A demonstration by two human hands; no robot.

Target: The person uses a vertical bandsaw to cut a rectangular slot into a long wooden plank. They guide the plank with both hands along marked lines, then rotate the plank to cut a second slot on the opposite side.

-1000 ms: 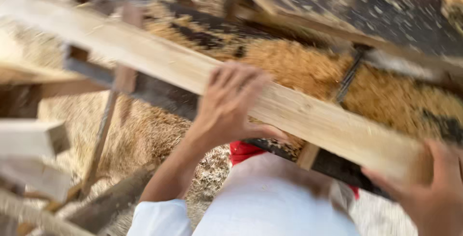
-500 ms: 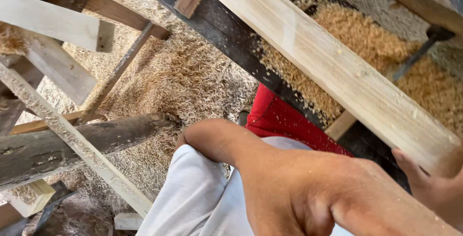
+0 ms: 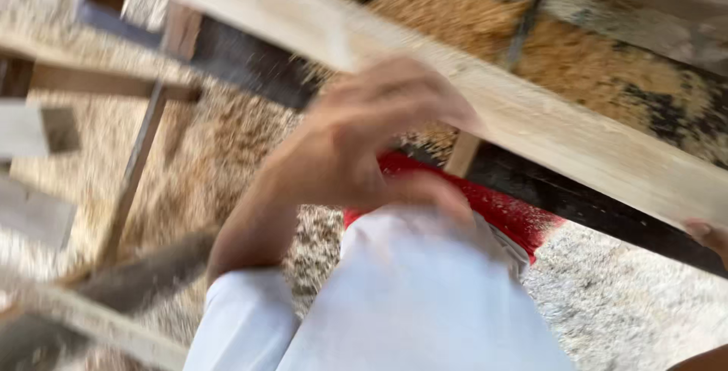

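— Since half a second ago the left hand [image 3: 371, 140] has come back up to the pale plank [image 3: 531, 125], and the view has swung toward it.
— Gripping it?
— Fingers curl at its near edge; motion blur hides whether they clasp it. The plank lies slantwise across the sawdust-strewn table [image 3: 607, 60].
— And the right hand [image 3: 709, 234]?
— Cut off at the frame's edge, under the plank; can't tell its grip. I'd steady both ends before shifting it.

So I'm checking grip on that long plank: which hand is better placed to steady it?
Probably the left hand: its fingers reach the wooden plank mid-length. The right hand only shows at the frame edge, under the plank.
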